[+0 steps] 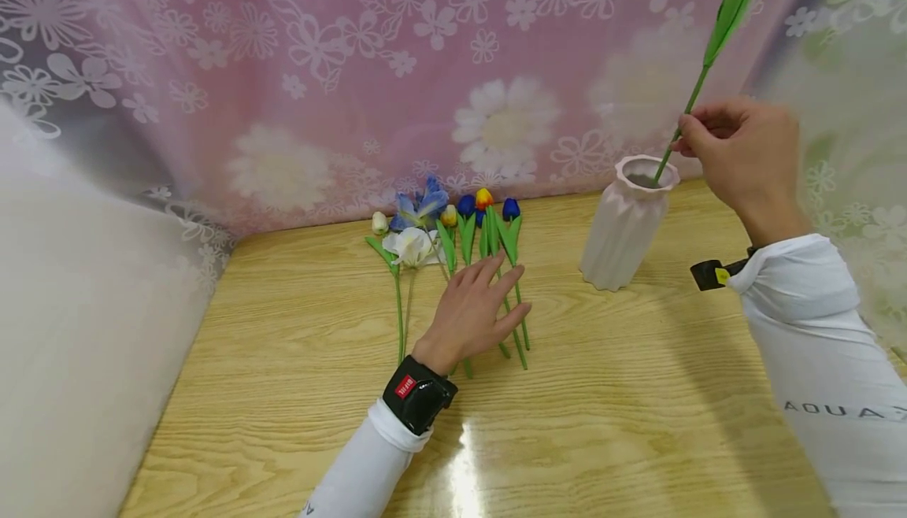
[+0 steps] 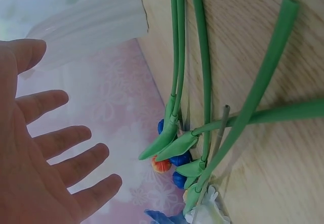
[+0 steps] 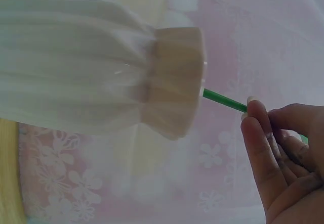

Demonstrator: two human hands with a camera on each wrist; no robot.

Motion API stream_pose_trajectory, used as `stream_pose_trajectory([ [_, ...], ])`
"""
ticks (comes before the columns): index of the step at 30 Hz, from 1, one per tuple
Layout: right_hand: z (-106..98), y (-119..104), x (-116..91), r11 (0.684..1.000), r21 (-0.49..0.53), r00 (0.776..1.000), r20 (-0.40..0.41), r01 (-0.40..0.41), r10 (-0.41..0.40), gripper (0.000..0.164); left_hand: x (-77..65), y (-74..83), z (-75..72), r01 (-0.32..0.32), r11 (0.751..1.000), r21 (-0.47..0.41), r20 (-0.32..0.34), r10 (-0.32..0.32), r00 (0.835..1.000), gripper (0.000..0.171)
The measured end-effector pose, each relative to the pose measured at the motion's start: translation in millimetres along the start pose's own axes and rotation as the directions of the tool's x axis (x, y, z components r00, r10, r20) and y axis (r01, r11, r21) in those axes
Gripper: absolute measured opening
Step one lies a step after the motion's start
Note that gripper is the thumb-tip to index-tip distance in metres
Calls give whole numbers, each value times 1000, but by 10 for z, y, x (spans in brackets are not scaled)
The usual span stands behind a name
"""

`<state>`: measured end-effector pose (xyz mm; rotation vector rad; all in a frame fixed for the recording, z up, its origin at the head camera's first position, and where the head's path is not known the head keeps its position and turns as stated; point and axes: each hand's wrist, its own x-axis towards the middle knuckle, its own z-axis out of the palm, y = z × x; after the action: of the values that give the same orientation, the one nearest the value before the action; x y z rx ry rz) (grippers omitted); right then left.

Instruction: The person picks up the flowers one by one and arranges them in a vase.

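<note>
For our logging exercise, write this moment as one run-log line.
right hand: pinches green leafy stem, end inside pale fluted vase | left hand: spread over green flower stems on wood-grain table

The vase looks smooth and ceramic, the tabletop glossy wood, the stem plastic.

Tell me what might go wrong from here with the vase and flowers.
The green stem slants against the mouth of the vase; pushing sideways might tip the vase, since neither hand steadies it.

The right hand pinches the stem with its fingertips, so it could slip or swivel.

In the left wrist view, some crossed stems lie near the left hand; picking one up might drag another.
</note>
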<state>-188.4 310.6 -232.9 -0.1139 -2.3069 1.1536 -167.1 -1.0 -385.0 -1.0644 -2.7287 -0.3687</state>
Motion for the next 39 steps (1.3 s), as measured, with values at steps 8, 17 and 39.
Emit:
stream_pose_trajectory([
  [8,54,88,-96,994,-107,997,66,-22,29,37,-12,-12,40,-3,1000,-6,-5,3,1000,54],
  [17,48,97,-164,960,-279,994,107,28,2,35,-30,-38,67,3,1000,-19,5,-3,1000,54],
  [39,83,182,-221,941,-336,986,164,36,21,39,-87,-71,115,19,999,-50,38,-17,999,53],
])
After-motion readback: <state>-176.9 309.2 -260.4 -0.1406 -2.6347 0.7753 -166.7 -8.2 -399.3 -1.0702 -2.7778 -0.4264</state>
